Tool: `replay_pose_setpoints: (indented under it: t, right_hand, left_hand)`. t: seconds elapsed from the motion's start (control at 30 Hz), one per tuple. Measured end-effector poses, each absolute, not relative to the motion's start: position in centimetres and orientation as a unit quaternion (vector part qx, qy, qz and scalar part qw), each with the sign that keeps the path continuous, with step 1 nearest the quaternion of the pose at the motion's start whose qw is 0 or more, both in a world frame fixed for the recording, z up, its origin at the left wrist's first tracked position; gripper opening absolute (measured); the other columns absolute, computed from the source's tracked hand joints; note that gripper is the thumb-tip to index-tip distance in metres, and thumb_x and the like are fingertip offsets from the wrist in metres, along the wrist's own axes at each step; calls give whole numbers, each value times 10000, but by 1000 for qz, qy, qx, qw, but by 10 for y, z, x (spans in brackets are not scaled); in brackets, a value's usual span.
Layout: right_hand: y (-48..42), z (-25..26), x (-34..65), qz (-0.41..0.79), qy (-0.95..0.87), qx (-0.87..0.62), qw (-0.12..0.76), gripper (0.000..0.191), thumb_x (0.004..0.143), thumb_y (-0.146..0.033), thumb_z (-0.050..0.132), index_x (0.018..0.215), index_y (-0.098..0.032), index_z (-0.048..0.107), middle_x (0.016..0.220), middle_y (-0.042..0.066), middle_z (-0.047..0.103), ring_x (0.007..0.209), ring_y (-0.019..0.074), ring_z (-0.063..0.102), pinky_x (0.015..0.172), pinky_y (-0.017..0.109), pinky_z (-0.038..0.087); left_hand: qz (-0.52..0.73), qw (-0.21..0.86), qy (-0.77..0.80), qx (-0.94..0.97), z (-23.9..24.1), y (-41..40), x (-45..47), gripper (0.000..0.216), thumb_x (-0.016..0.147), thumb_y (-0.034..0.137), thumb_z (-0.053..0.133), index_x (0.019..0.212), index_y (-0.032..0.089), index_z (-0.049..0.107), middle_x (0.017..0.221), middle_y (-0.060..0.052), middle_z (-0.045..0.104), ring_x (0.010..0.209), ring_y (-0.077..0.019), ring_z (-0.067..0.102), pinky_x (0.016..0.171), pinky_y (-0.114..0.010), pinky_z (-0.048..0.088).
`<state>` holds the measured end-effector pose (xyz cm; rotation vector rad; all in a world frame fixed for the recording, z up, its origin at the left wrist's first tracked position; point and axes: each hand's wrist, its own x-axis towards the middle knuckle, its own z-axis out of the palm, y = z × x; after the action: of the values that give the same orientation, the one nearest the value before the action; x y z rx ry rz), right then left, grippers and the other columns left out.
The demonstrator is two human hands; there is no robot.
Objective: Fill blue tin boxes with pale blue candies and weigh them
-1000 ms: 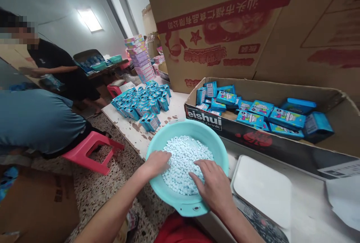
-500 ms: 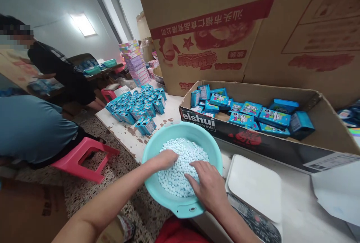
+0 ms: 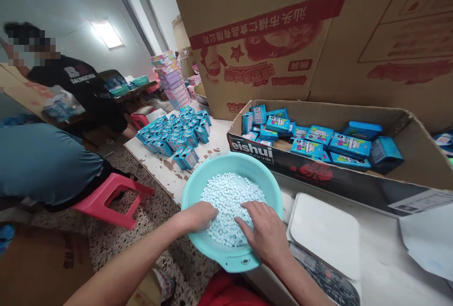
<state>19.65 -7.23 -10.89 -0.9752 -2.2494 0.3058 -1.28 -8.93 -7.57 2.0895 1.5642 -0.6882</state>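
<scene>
A turquoise plastic basin (image 3: 231, 262) holds many small pale-blue candies (image 3: 226, 188) and sits at the table's edge in front of me. My left hand (image 3: 201, 216) is inside the basin at its left side, its fingertips down among the candies. Slight blur and the angle hide how those fingers are set. On the right side of the basin my right hand (image 3: 265, 230) rests over the candies, thumb and fingers apart, fingertips touching them. A clear, thin shape lies partly in the candies at the back; I cannot make out what it is.
A white kitchen scale (image 3: 323, 235) stands right of the basin. Behind it, a long open carton (image 3: 318, 174) holds several blue candy boxes. Blue boxes (image 3: 173, 131) stand grouped at left on the table (image 3: 155, 169). A pink stool (image 3: 116, 202) and two people are at left.
My left hand has moved toward the near left side of the basin. My right hand stays nearly in place. The person in black has shifted and turned, showing the shirt's lettering.
</scene>
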Motion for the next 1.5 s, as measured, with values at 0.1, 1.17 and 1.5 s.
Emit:
replay_pose_setpoints:
  t: [0.1,1.17,1.5]
  right_hand:
    - [-72,-111,196,114,-859,-371,333,214,916,-367,467,975,-189,570,861,68,655,803,237,594,676,339,399]
    - [-58,-118,193,359,-791,-372,328,386,776,-582,519,892,-245,667,912,55,717,811,241,683,673,324,540]
    - [-71,-81,171,765,-440,-399,249,507,546,-526,777,890,-156,741,781,72,730,739,241,696,628,276,551]
  left_hand:
    - [-252,222,562,756,-75,-91,-7,232,746,103,487,836,141,696,869,-144,709,820,-264,655,685,-309,449]
    - [109,261,692,665,-60,-116,4,154,747,113,616,852,172,712,844,-25,723,802,-152,644,729,-225,448]
    - [283,92,610,735,-51,-126,33,119,823,109,541,860,113,654,814,-72,680,796,-163,607,768,-261,466]
